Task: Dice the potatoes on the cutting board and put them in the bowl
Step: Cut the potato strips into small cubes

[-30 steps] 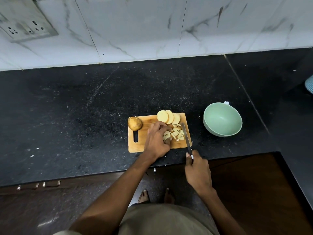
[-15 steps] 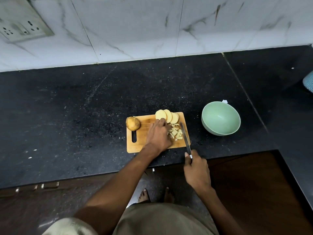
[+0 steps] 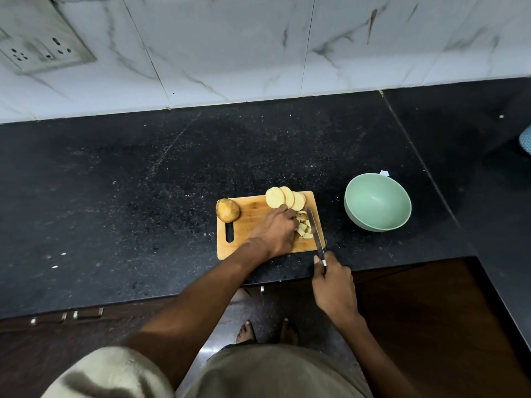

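Note:
A wooden cutting board (image 3: 247,214) lies near the counter's front edge. On its left end sits a whole unpeeled potato (image 3: 227,210). Three round potato slices (image 3: 283,197) overlap at the board's far edge. A heap of diced potato pieces (image 3: 304,228) lies at the right side. My left hand (image 3: 275,229) rests over the board with its fingers against the diced pieces, partly hiding them. My right hand (image 3: 333,285) grips the handle of a knife (image 3: 313,228), whose blade lies along the right of the heap. A pale green bowl (image 3: 377,201) stands empty to the right.
The black stone counter (image 3: 143,196) stretches left and behind the board, with white specks on it. A white marble tiled wall (image 3: 258,47) with a socket panel (image 3: 43,50) backs it. A blue object (image 3: 526,142) shows at the right edge. My bare feet stand on the floor below.
My left hand has moved right and further over the diced pieces, covering more of the heap. The knife has stayed along the heap's right side.

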